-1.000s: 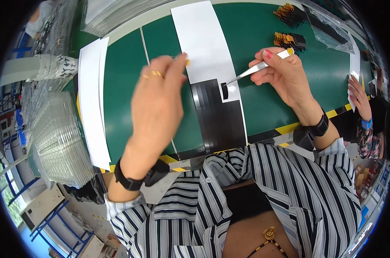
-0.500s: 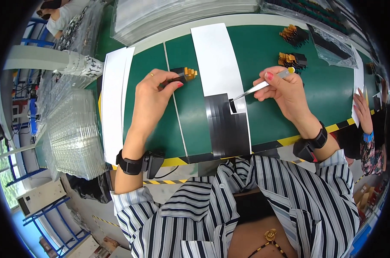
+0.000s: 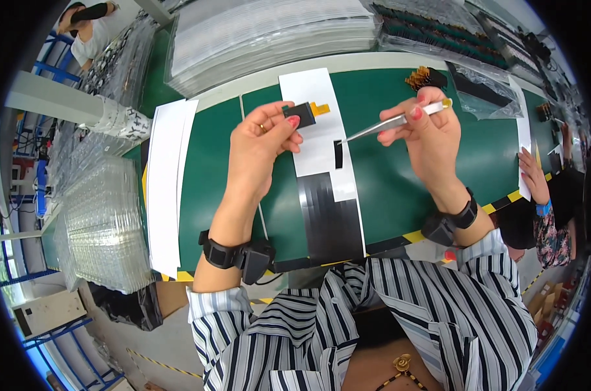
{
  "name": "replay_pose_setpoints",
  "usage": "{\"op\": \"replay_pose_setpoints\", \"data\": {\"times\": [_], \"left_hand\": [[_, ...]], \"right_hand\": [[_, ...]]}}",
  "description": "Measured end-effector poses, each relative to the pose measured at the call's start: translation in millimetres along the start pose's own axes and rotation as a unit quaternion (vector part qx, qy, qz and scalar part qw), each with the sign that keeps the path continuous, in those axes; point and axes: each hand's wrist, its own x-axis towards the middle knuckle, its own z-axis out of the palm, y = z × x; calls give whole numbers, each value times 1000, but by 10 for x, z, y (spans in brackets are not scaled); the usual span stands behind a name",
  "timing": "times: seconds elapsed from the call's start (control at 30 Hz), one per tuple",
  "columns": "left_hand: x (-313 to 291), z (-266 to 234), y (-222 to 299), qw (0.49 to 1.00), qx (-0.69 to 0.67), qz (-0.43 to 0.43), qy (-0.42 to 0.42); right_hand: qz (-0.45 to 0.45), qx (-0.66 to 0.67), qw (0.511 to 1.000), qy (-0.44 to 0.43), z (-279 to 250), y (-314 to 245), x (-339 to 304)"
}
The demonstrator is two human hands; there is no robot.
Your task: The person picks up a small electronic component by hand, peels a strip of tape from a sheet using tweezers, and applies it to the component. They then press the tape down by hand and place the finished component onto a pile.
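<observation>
My left hand (image 3: 266, 133) pinches a small black display panel (image 3: 301, 115) with an orange flex tail (image 3: 319, 109), holding it above the white backing sheet (image 3: 313, 153). In my right hand (image 3: 433, 140) is a pair of metal tweezers (image 3: 381, 126), gripped between thumb and fingers. At their tips hangs a narrow black strip (image 3: 338, 156), seen against the white sheet. Nearer to me, the same sheet carries black adhesive film (image 3: 331, 225), with a white bare notch at its upper right corner.
Beyond my right hand lies a pile of panels with orange tails (image 3: 427, 78). A plastic bag (image 3: 481, 91) sits beside it. White sheets (image 3: 168, 189) and stacked clear trays (image 3: 110, 215) stand left. More trays (image 3: 276, 36) line the back. A co-worker's hand (image 3: 534, 176) rests far right.
The tweezers have carried the black strip away from the film's edge, over bare white backing. My left hand has moved right and turned its panel over the sheet. The whole view has shifted.
</observation>
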Motion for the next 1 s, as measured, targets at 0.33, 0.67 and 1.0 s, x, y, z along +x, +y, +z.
{"op": "replay_pose_setpoints", "data": {"times": [0.33, 0.67, 1.0], "left_hand": [[-115, 75, -133, 999, 27, -13, -14], [-154, 95, -130, 999, 27, -31, -30], [-154, 70, -130, 997, -1, -62, -48]], "right_hand": [[26, -40, 999, 22, -30, 110, 15], [23, -49, 998, 31, -79, 171, 55], [16, -50, 998, 34, -60, 197, 53]]}}
